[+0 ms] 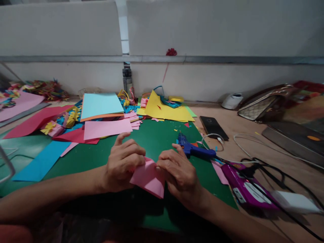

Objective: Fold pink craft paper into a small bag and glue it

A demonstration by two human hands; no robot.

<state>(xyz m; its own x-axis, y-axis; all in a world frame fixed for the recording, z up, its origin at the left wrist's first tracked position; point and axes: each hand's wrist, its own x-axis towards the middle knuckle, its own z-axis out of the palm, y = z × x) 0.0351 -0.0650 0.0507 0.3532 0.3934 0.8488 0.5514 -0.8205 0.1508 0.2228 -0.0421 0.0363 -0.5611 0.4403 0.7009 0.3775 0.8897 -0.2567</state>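
A folded piece of pink paper [149, 179] is held up between my two hands over the green table top [162, 135]. My left hand [125, 163] is closed on its left upper edge, thumb hidden behind the fingers. Its right upper edge is pinched by my right hand [179, 173]. The paper looks bent over, with its wider edge hanging down and its top narrowed. Just beyond my right hand lies a blue glue gun [194, 148] on its side, with an orange part near the trigger.
Coloured sheets lie beyond my hands: yellow [162, 108], light blue [101, 104], pink [108, 129] and blue [42, 161]. To the right are a black phone [214, 127], a purple power strip [245, 185] with cables, and a handbag [263, 103]. A dark bottle [127, 80] stands behind.
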